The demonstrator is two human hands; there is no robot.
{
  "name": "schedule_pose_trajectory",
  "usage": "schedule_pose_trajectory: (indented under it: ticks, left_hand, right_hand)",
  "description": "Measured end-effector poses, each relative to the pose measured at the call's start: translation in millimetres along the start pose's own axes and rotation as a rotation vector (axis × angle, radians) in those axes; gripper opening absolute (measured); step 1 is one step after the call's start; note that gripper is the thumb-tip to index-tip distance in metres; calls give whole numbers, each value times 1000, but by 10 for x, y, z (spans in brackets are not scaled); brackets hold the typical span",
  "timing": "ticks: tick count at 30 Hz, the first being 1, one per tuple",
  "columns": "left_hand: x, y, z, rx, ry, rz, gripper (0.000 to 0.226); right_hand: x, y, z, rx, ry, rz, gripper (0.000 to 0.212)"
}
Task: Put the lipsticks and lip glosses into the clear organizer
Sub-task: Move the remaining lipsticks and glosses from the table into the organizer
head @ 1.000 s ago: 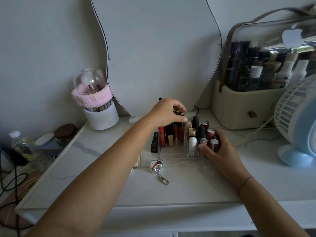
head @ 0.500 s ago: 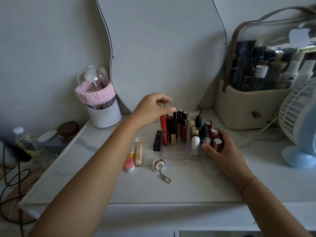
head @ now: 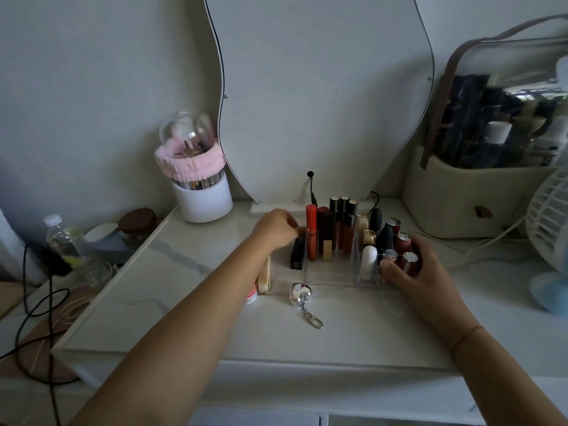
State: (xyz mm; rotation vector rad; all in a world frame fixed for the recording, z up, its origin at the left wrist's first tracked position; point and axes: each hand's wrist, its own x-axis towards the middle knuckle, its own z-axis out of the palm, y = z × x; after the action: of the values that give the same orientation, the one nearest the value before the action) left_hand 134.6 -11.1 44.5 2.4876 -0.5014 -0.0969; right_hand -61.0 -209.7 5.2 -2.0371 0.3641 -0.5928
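The clear organizer (head: 332, 276) stands mid-table with several lip glosses upright in its left bay, among them a red tube (head: 311, 232), and several lipsticks (head: 385, 238) in its right cells. A black lipstick (head: 297, 255) rests on the table against the organizer's left wall. My left hand (head: 275, 229) is curled over it, fingertips on its top end. My right hand (head: 415, 272) grips the organizer's right front corner. A cream tube (head: 264, 278) and a pink-capped item (head: 251, 296) lie loose, partly hidden by my left forearm.
A silver heart keychain (head: 301, 294) lies in front of the organizer. A white brush cup (head: 204, 196) with a pink band stands at the back left, a mirror (head: 322, 87) behind, a cosmetics case (head: 461, 192) and a fan (head: 550, 241) at the right. Cables trail at the left edge.
My left hand left the glosses' tops, moved left and down, and closed its fingers onto the black lipstick beside the organizer. My right hand stayed on the organizer.
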Motion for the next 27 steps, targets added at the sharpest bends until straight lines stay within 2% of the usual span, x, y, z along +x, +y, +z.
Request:
schedule_pose_trajectory:
  ticks: [2,7,12,15,23,25,27]
  left_hand:
    - [28,15,39,49,-28,-29,22]
    - [17,5,-19,77,-42,-98,32]
    - [-57,77,-94,147,-30,-90,30]
    - [-137,86,-209,2,16,-49,23]
    - [-699,172,-699,-454,332,193,18]
    - [-831,327,-753,-529,338,284,19]
    - [-917,524,-726,-538,277,369,20]
  right_hand:
    - [0,4,-4,-5,9,-4,62]
    - [10,25,-1,9,-3,-2,65]
    - [9,21,1,11,-4,-10,65]
    - [4,9,1,13,-5,-13,64]
    - [10,3,-1,40,-1,-14,64]
    - [11,-2,-1,45,3,-13,64]
    - [6,-9,-5,32,6,-14,64]
